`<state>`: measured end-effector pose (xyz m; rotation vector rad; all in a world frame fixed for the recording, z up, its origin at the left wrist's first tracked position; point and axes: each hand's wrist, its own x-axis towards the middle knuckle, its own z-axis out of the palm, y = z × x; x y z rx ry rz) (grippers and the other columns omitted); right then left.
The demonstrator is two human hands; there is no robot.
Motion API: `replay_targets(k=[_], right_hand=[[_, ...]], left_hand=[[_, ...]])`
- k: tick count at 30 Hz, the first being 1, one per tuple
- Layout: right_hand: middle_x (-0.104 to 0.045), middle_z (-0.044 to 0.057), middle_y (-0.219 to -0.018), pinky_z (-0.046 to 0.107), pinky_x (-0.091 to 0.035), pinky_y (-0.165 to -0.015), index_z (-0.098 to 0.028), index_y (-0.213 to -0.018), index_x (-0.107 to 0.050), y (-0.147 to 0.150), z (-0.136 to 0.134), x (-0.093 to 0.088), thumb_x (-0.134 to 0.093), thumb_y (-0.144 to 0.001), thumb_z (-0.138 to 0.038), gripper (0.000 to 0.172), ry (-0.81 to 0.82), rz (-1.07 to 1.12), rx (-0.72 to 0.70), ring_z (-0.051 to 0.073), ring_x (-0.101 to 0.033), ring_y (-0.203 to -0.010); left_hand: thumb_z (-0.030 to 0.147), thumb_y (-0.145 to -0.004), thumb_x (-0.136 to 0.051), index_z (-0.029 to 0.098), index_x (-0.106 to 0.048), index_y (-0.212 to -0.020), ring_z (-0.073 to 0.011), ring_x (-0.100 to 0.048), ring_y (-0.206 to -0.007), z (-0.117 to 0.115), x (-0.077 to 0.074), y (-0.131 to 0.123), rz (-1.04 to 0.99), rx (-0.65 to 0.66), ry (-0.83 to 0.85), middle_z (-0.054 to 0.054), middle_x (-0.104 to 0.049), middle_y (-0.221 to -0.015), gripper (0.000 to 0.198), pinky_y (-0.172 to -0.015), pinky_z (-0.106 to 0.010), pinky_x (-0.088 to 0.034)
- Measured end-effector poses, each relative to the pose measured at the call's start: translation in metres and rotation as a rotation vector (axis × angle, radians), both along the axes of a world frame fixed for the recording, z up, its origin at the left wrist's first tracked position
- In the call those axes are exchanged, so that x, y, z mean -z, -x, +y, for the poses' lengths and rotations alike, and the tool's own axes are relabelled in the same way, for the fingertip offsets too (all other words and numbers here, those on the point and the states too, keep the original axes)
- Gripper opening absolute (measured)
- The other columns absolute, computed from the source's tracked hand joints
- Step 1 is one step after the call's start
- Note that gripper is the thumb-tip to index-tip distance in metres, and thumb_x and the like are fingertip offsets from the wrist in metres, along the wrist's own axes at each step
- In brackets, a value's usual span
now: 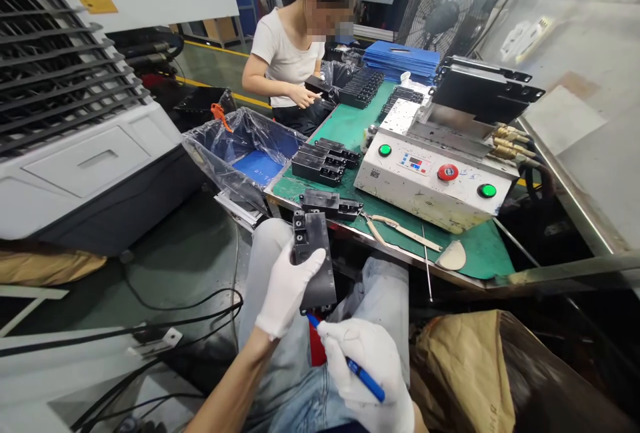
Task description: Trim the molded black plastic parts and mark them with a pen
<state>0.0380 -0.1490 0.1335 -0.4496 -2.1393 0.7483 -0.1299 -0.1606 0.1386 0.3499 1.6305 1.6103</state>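
My left hand [286, 286], in a white glove, is wrapped round a black plastic housing [316, 236] above my lap, its thumb lying across the broad face. Two round holes show at the housing's upper left corner. My right hand [367, 360], gloved too, grips a blue pen-shaped tool [367, 380]. The tool's front end meets or nearly meets the lower edge of the housing; whether it touches I cannot tell. Another black housing [327, 203] lies on the table edge just beyond, beside a pair of pliers [400, 228] with pale handles.
A green-topped table [365, 128] bears several black housings [320, 163] and a white machine [415, 170] with green and red buttons. Left of it stands a plastic-lined bin [200, 143]. A co-worker [293, 50] handles a black part across the table. A brown bag [465, 366] lies right.
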Motion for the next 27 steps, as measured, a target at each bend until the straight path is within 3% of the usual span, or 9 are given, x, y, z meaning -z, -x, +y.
replay_targets(k=[8, 13, 19, 21, 24, 27], right_hand=[[-0.08, 0.003, -0.088, 0.031, -0.06, -0.068, -0.023, -0.107, -0.072, -0.007, -0.003, 0.003, -0.062, -0.086, -0.002, 0.032, 0.009, 0.036, 0.003, 0.019, -0.076, -0.074], [-0.08, 0.003, -0.088, 0.031, -0.061, -0.069, -0.023, -0.105, -0.072, -0.011, 0.002, 0.005, -0.061, -0.086, 0.0, 0.031, 0.006, 0.065, 0.107, 0.019, -0.076, -0.076], [-0.079, 0.004, -0.082, 0.031, -0.06, -0.064, -0.022, -0.096, -0.074, -0.017, 0.009, 0.009, -0.063, -0.088, -0.002, 0.024, 0.003, 0.041, 0.11, 0.019, -0.075, -0.069], [-0.079, 0.004, -0.081, 0.031, -0.061, -0.064, -0.022, -0.094, -0.075, -0.022, 0.009, 0.009, -0.064, -0.088, -0.004, 0.022, 0.029, 0.055, 0.136, 0.021, -0.076, -0.068], [-0.08, 0.004, -0.084, 0.035, -0.064, -0.065, -0.026, -0.098, -0.078, -0.023, 0.001, 0.008, -0.063, -0.09, -0.008, 0.025, 0.144, 0.134, 0.255, 0.025, -0.077, -0.071], [-0.079, 0.002, -0.077, 0.036, -0.066, -0.066, -0.031, -0.098, -0.08, -0.016, -0.012, 0.005, -0.059, -0.093, -0.011, 0.029, 0.322, 0.202, 0.344, 0.026, -0.077, -0.07]], left_hand=[[0.053, -0.076, -0.078, 0.021, -0.064, -0.123, -0.022, -0.075, -0.099, -0.004, 0.007, 0.009, -0.092, -0.034, -0.038, -0.009, -0.076, -0.119, 0.058, -0.087, -0.035, -0.063], [0.053, -0.077, -0.078, 0.022, -0.063, -0.124, -0.0218, -0.075, -0.1, -0.004, 0.008, 0.008, -0.098, -0.026, -0.04, -0.008, -0.077, -0.12, 0.059, -0.091, -0.036, -0.062], [0.05, -0.076, -0.08, 0.022, -0.066, -0.121, -0.0204, -0.076, -0.095, -0.006, 0.009, 0.012, -0.106, -0.046, -0.042, -0.006, -0.079, -0.114, 0.055, -0.09, -0.036, -0.062], [0.053, -0.079, -0.077, 0.021, -0.066, -0.122, -0.0191, -0.075, -0.086, -0.008, 0.01, 0.015, -0.23, -0.056, -0.107, -0.007, -0.08, -0.103, 0.055, -0.082, -0.035, -0.063], [0.074, -0.077, -0.065, 0.019, -0.067, -0.117, -0.0152, -0.071, -0.075, -0.01, 0.016, 0.019, -0.599, -0.034, -0.305, -0.006, -0.075, -0.089, 0.068, -0.07, -0.029, -0.062], [0.081, -0.079, -0.053, 0.02, -0.068, -0.109, -0.0059, -0.056, -0.058, -0.01, 0.027, 0.017, -0.83, -0.019, -0.559, 0.0, -0.064, -0.076, 0.069, -0.051, -0.017, -0.05]])
